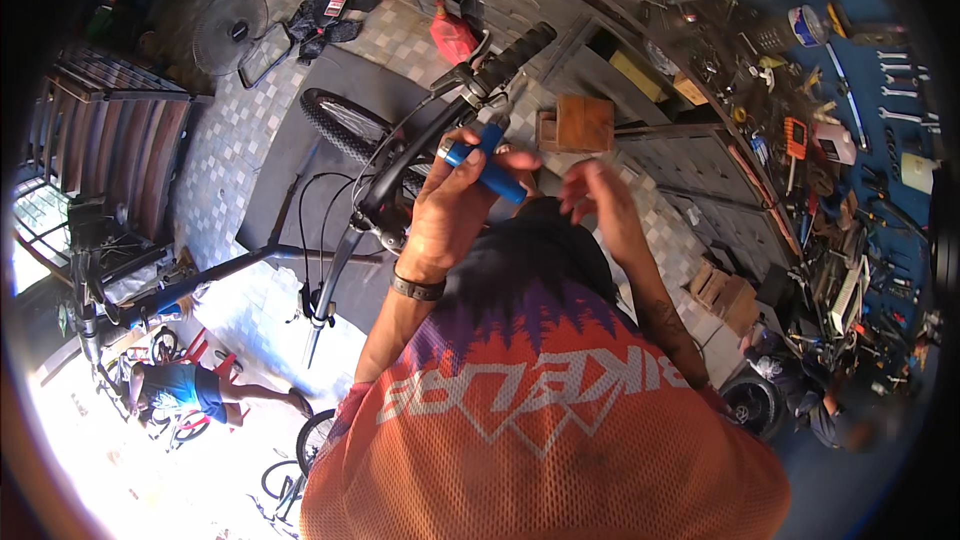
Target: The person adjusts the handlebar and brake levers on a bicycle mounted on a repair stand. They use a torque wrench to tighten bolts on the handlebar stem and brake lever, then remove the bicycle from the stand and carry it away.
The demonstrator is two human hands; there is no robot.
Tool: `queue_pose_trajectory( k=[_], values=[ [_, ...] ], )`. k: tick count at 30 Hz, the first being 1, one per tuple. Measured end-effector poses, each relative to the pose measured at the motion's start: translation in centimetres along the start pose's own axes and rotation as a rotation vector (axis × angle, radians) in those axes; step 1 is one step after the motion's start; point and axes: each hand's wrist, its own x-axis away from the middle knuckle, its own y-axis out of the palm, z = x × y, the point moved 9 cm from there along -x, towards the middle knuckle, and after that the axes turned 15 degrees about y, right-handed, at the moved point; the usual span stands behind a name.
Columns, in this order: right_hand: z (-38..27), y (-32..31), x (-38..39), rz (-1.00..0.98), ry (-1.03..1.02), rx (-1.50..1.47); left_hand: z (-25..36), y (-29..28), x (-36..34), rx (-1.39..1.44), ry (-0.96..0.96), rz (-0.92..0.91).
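Observation:
My left hand (448,208) grips a blue cylindrical piece (498,180) with a silver end. A second blue length (490,137) crosses it; I cannot tell whether they are one piece. Just beyond is the bicycle's handlebar with a black grip (516,54), its brake lever and cables, and the black frame (380,190) lies beside my left hand. The bike's tire (335,130) shows behind. My right hand (603,198) is a little right of the blue pieces, slightly blurred, holding nothing, with fingers apart and loosely bent.
Grey cabinets (680,180) and a tool wall (895,90) line the right. A wooden box (585,123) and red jug (452,35) stand ahead. Slatted shelving (130,155) and a work-stand arm (230,263) are left. Another person (180,390) is among bicycles lower left; another (800,385) lower right.

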Motion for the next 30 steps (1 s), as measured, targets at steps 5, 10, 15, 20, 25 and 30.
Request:
queue_pose_trajectory(
  k=[5, 10, 15, 20, 25, 30],
  values=[
    [-0.7, 3.8, -1.2, -0.319, 0.050, -0.104, -0.7, 1.8, -3.2, -0.099, 0.042, -0.045],
    [-2.3, 2.0, -4.2, -0.290, 0.118, -0.207, -1.4, 2.9, -6.0, -0.165, 0.067, -0.002],
    [-5.2, -1.2, -5.5, -0.093, -0.152, -0.138, -2.0, 3.1, -8.6, -0.238, 0.144, 0.109],
    [-7.4, -5.3, -5.9, 0.035, -0.405, -0.198, -0.5, 4.4, -10.7, -0.190, 0.186, 0.069],
    [-8.7, -7.8, -6.4, -0.019, -0.349, -0.440, -0.8, 6.1, -11.4, -0.686, 0.137, 0.049],
    [-9.7, -7.8, -6.0, -0.018, -0.407, -0.436, -2.2, 10.1, -11.6, -0.870, 0.178, -0.121]
  ],
)
